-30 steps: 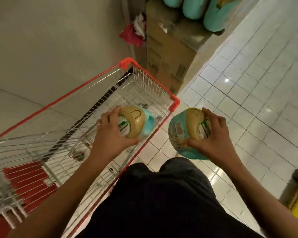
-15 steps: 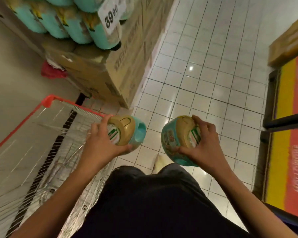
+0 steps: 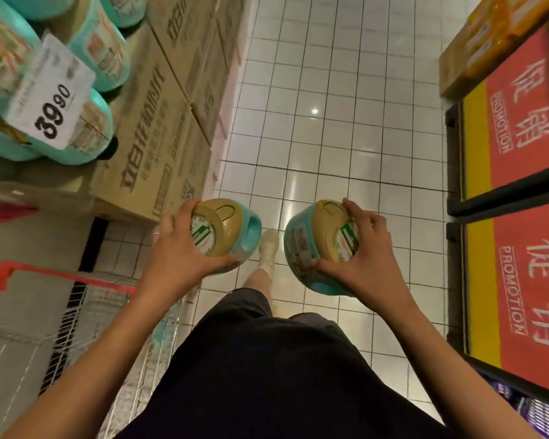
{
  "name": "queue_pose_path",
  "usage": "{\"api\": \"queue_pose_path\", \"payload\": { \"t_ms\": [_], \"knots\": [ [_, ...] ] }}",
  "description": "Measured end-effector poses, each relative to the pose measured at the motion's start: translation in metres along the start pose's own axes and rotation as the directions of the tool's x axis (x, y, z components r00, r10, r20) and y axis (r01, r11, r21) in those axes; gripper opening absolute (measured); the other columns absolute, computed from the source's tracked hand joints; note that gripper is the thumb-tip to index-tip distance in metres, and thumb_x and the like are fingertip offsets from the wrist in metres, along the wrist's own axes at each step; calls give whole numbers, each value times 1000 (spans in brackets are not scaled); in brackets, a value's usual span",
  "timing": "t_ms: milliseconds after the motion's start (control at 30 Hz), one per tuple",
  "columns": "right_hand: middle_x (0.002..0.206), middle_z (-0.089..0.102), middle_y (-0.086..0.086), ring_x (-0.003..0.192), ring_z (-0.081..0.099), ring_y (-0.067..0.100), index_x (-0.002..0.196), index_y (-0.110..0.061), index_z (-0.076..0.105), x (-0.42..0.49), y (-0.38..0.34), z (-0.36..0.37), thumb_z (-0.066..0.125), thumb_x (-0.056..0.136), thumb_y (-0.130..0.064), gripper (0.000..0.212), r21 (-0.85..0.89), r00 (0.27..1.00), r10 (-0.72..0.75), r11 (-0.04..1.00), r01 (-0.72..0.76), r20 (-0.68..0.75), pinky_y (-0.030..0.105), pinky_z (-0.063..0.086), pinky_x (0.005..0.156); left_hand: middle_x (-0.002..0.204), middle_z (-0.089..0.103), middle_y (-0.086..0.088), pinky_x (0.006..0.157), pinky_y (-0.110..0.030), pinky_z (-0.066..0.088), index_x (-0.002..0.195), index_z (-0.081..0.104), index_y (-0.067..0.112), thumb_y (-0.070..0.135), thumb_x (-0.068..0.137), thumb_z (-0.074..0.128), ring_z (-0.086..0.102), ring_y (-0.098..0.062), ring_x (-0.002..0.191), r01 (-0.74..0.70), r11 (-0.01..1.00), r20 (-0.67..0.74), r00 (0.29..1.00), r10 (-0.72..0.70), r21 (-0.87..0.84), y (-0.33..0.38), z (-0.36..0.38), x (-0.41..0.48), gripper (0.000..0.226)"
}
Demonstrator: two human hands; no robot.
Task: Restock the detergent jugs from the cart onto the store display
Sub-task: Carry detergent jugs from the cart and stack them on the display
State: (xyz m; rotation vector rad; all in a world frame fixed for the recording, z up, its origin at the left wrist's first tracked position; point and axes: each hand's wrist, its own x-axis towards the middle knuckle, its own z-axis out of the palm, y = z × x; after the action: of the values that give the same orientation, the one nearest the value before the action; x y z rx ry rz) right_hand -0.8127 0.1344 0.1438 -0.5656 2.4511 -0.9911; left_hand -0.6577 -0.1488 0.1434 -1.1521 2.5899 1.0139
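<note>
I carry two teal detergent jugs with tan caps at waist height over the tiled floor. My left hand grips the cap end of the left jug. My right hand grips the cap end of the right jug. The red wire cart is at my lower left, partly behind my left arm. The store display of stacked cardboard boxes stands at the upper left with several teal jugs on top and a 39.90 price tag.
White tiled aisle floor runs ahead between the display and red-and-yellow promotion stands on the right. A red cloth lies beside the boxes at left. My shoe shows between the two jugs.
My view has swung from the cart toward the display and aisle. Both jugs have left the cart area and now hang over the floor beside the boxes, still held the same way.
</note>
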Motion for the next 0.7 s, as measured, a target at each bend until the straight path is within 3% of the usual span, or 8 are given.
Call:
{"api": "queue_pose_path", "payload": {
  "t_ms": [200, 367, 500, 700],
  "knots": [
    [144, 30, -18, 133, 40, 15, 156, -52, 23, 100, 1, -39, 78, 57, -70, 115, -13, 998, 42, 999, -43, -50, 43, 52, 104, 144, 38, -6, 96, -51, 47, 154, 23, 42, 79, 45, 81, 47, -32, 126, -76, 997, 10, 997, 76, 27, 54, -9, 108, 129],
    [146, 32, -12, 135, 38, 16, 157, -49, 24, 192, -10, -73, 77, 57, -69, 115, -16, 995, 86, 996, -87, -57, 49, 52, 109, 142, 38, -5, 86, -40, 42, 155, 24, 40, 76, 49, 81, 38, -15, 112, -133, 991, -13, 991, 133, 25, 104, -27, 200, 127],
    [144, 32, -11, 136, 39, 19, 159, -46, 24, 263, -19, -97, 91, 63, -54, 117, -12, 993, 95, 995, -96, -68, 50, 50, 111, 141, 38, -5, 88, -38, 41, 156, 26, 40, 68, 51, 89, 37, -12, 110, -163, 987, -41, 986, 163, 1, 147, -38, 269, 126],
    [143, 32, -13, 137, 39, 17, 159, -46, 25, 374, -26, -135, 94, 65, -47, 117, -23, 996, 72, 997, -73, -49, 48, 49, 112, 140, 40, -5, 91, -46, 47, 154, 24, 42, 66, 54, 91, 42, -18, 113, -170, 985, -58, 983, 172, 34, 203, -42, 359, 123]
  ]
}}
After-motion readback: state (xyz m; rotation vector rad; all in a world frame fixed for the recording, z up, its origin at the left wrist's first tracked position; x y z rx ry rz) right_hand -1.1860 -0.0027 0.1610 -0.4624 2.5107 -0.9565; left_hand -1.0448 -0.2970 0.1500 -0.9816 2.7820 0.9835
